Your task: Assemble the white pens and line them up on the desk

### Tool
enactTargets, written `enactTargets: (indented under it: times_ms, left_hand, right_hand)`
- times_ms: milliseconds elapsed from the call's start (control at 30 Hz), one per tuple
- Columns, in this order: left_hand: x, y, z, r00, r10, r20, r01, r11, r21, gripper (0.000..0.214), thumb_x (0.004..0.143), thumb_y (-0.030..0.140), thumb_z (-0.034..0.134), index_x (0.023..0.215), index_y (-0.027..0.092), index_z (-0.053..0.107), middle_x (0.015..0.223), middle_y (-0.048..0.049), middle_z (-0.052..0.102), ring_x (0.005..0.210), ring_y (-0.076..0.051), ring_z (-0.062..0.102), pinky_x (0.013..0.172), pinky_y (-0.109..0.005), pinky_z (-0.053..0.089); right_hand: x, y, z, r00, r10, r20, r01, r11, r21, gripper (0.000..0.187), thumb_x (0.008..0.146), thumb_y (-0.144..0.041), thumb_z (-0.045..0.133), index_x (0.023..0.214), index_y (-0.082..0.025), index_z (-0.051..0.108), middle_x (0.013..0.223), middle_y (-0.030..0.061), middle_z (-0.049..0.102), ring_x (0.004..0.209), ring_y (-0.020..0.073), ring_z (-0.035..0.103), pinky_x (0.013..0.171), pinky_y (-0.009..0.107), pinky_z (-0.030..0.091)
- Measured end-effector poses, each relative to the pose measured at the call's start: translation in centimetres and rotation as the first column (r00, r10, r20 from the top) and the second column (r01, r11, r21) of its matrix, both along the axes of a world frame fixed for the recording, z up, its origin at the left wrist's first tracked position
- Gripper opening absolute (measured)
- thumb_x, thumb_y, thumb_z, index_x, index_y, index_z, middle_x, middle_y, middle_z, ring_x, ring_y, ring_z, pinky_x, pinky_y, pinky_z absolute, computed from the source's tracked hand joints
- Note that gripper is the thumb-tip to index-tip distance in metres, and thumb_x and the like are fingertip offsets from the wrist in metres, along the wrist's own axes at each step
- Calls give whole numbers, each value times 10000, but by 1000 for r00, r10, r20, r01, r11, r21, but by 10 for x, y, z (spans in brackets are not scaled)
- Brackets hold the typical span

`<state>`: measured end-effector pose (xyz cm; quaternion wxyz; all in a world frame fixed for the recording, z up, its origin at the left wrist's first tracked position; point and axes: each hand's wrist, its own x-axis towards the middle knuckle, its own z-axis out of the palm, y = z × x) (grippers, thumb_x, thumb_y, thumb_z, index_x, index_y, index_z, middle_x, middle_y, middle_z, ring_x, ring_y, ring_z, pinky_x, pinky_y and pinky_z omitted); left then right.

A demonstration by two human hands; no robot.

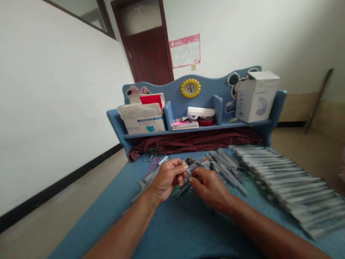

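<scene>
My left hand (pixel 172 174) pinches a small whitish, see-through tube (pixel 189 173) that looks like a pen part. My right hand (pixel 206 185) is closed at the tube's lower end, with thumb and forefinger pressed together. Just behind the fingers lies a pile of small dark and pale pieces (pixel 207 164). Clear pen barrels (pixel 226 169) are heaped to the right of it. More slim tubes (pixel 151 177) lie left of my left hand, partly hidden by it. Thin dark sticks (pixel 184 191) rest on the table beneath my hands.
A long row of pens (pixel 288 183) lies side by side along the right of the blue table (pixel 172 230). A checked cloth (pixel 194 141) is bunched under the blue shelf (pixel 229 126). On the shelf stand a mask box (pixel 145 124) and a white carton (pixel 256 99).
</scene>
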<state>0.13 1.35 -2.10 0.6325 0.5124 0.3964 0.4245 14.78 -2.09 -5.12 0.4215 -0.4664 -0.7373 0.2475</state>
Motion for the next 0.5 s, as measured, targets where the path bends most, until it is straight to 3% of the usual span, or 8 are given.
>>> enactTargets:
  times_ms: [100,200,367,500]
  left_hand:
    - [-1,2,0,1000,-14,-2,14,999,36,189,661,242,691,685,139,534,510,38,550,349,-32,423,377,-156,339]
    - [-1,3,1,1000,-29,-4,29,998,54,179,665,237,690,695,136,545,525,30,565,356,-31,427,378,-149,336]
    - [1,0,7,998,-55,39,53,997,61,160,664,235,677,732,137,571,538,15,583,369,-47,444,380,-158,346]
    - [3,-2,8,997,-66,27,64,996,62,162,661,251,673,709,133,574,550,5,582,377,-52,446,382,-166,353]
  right_hand:
    - [6,-1,10,979,-52,198,39,997,69,200,844,-270,420,754,-178,573,607,0,584,534,101,500,520,212,298]
    - [12,-5,23,910,-129,394,90,989,117,230,860,-295,413,804,-189,610,677,38,645,598,128,554,539,233,289]
    - [39,-18,53,714,-179,677,49,977,207,180,853,-243,450,811,-189,616,753,67,665,639,152,573,535,247,279]
    - [96,-26,70,531,-230,816,103,973,207,179,841,-200,469,733,-197,611,728,49,635,593,127,540,510,241,268]
